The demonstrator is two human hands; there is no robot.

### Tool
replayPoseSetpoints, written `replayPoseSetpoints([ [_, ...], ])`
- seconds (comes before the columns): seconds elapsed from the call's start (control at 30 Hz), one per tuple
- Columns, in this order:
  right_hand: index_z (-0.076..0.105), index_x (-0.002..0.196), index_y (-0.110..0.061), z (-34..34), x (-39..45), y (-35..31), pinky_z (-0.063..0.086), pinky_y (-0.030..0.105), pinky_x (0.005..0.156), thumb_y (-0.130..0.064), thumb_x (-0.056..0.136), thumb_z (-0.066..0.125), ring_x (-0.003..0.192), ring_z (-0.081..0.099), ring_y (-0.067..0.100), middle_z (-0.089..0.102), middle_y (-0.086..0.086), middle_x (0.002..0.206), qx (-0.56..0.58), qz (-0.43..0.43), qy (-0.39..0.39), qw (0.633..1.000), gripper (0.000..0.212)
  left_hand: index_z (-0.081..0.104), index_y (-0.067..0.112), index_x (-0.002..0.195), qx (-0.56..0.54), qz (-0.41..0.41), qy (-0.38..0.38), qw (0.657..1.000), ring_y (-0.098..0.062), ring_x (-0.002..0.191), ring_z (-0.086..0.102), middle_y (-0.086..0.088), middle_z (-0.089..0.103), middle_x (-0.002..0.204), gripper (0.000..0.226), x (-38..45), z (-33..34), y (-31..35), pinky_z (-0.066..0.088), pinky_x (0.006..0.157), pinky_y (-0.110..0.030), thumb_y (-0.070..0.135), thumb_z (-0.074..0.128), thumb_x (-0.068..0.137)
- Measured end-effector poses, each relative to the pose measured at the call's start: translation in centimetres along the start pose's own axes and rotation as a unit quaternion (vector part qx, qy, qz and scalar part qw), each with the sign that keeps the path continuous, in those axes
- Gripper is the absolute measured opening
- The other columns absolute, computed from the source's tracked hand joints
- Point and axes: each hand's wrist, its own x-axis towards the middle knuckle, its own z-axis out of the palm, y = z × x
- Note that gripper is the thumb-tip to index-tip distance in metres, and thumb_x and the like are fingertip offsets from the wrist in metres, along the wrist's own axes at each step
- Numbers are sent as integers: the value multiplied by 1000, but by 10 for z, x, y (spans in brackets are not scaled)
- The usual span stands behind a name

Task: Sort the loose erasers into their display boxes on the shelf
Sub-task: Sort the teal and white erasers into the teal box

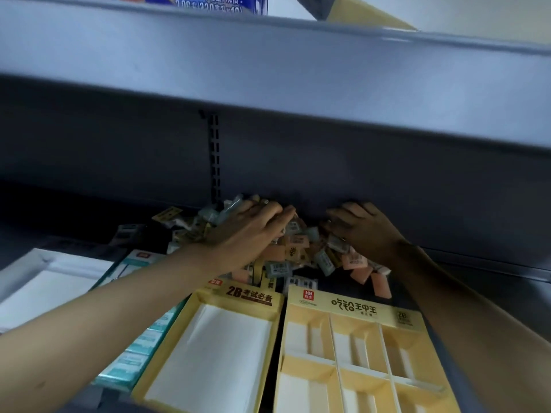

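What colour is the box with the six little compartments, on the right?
Pale yellow-orange, with white compartment floors: the divided box, clearest in the head view.

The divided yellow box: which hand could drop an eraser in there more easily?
Probably the right hand: it rests on the eraser pile directly behind the divided box. The left hand would have to cross over.

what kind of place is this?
Likely a stationery shop aisle: grey metal shelving with a slotted upright, printed cardboard display boxes at the front, and a pile of wrapped erasers that both hands reach into.
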Motion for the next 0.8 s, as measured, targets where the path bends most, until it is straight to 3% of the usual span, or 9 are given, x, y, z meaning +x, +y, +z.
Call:
replayPoseSetpoints([
  [0.1,68,112,-19,0,-5,-3,33,41,89,-10,56,81,106,45,28,65,4,113,12,31,-14,999,59,38,6,140,-20,-22,-25,999,-33,101,59,-14,52,122,72,-4,-4,2,46,91,-37,-1,62,73],
  [0.17,65,110,-14,-4,-6,-6,41,41,85,-9,53,80,102,49,29,67,6,105,39,53,-16,998,59,15,12,149,-35,-36,-56,997,-30,121,43,-11,33,140,66,-5,-9,5,34,103,-35,7,43,89],
  [0.23,62,101,-12,-12,-8,-8,51,39,77,-8,53,78,93,58,30,68,6,94,49,68,-25,996,50,-2,17,149,-24,-54,-88,994,-25,131,29,-5,15,147,75,-7,-10,5,24,108,-29,7,45,92],
  [0.37,67,80,-9,-29,-9,-13,53,37,65,-5,45,84,78,64,30,68,9,78,61,117,-83,988,39,-10,22,148,-68,-52,-92,992,-26,127,34,0,6,143,104,-15,-5,-1,41,99,-31,7,68,81],
  [0.47,57,89,-6,-46,-3,-18,48,35,58,2,68,72,74,63,33,64,17,82,188,238,-78,950,27,-9,22,148,-77,-44,-82,993,-24,123,38,-1,9,145,78,-19,-15,0,42,84,-28,16,47,95],
  [0.53,46,89,-11,-59,5,-21,42,32,58,-1,82,58,72,57,27,57,13,81,270,262,-61,925,18,-8,24,148,-110,-44,-68,991,-25,122,41,-3,14,146,68,-23,-18,-2,40,79,-28,21,39,99],
  [0.6,47,87,-11,-74,18,-24,37,25,57,-3,86,56,69,51,15,50,1,77,333,261,-18,906,12,7,23,149,-158,-43,-21,986,-30,125,42,-6,20,149,60,-31,-12,-8,45,90,-34,21,40,99],
  [0.67,51,88,-11,-91,34,-32,35,9,59,-4,89,57,68,48,4,48,-10,79,402,276,-5,873,9,29,19,146,-194,-50,-12,980,-32,132,37,-7,22,153,49,-39,-7,-16,40,103,-41,22,42,98],
  [0.8,58,98,-7,-125,65,-58,36,6,64,0,89,56,75,51,4,56,-4,89,469,269,-2,841,12,38,20,141,-313,-111,-12,943,-23,132,40,-3,36,148,51,-55,-11,-34,36,103,-29,28,53,93],
])
